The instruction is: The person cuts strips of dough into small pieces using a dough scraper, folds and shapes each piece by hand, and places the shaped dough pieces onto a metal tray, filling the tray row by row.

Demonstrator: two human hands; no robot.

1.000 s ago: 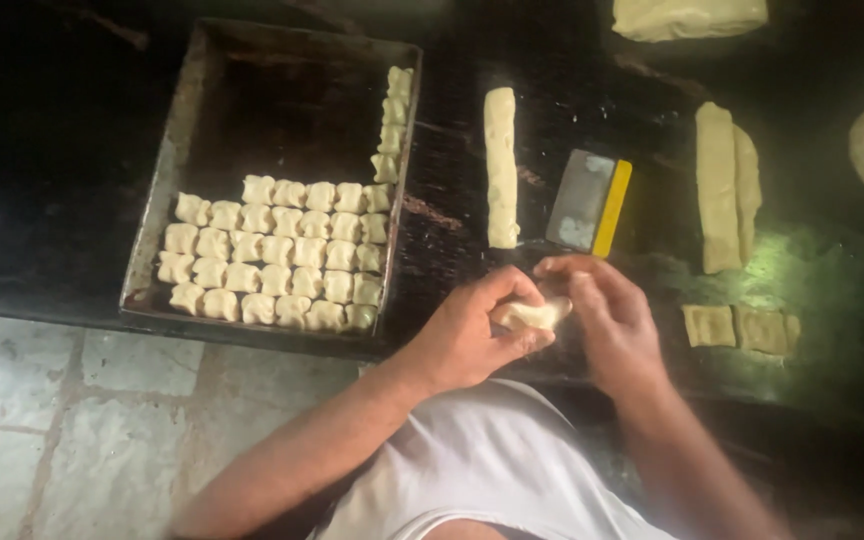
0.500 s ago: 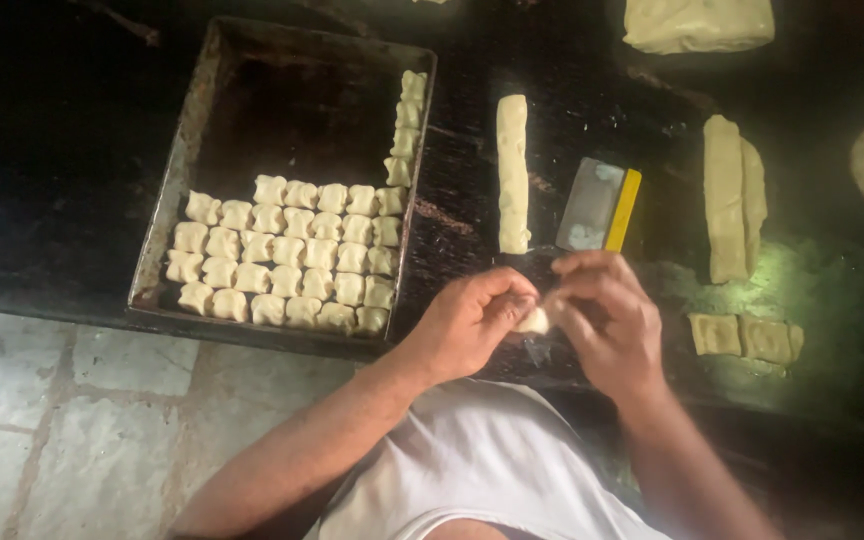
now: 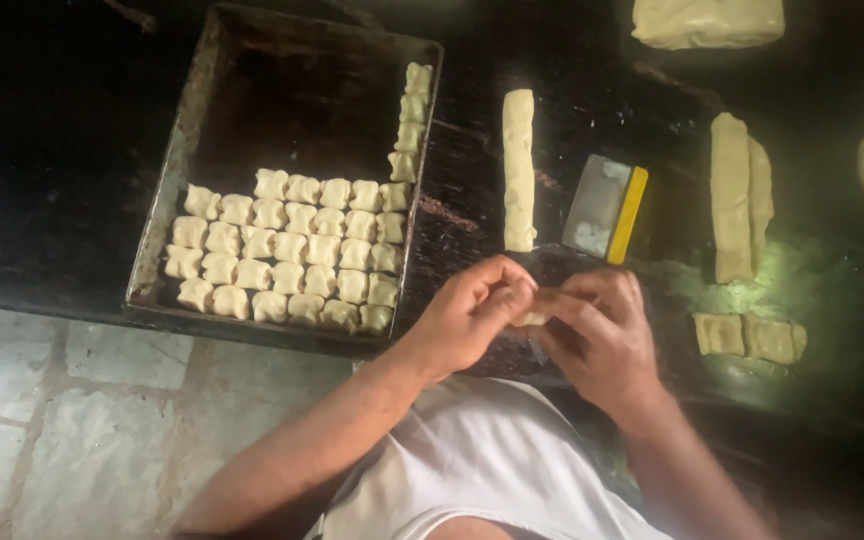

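While filling up with folded pieces near counter's left front edge, baking tray [image 3: 167, 225] sitting within reach; left hand [image 3: 472, 315] and right hand [image 3: 602, 335] pinching shut on small dough piece [image 3: 535, 316] together at front edge, folding it; scraper [image 3: 607, 208] and dough strips [image 3: 737, 195] lying behind, toward right.

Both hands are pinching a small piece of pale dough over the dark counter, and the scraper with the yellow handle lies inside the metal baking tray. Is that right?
Not quite. The head view shows the flat metal scraper with the yellow handle lying on the dark counter, to the right of the rectangular metal baking tray, not inside it. The rest holds: the left hand and the right hand pinch a small piece of pale dough between them.
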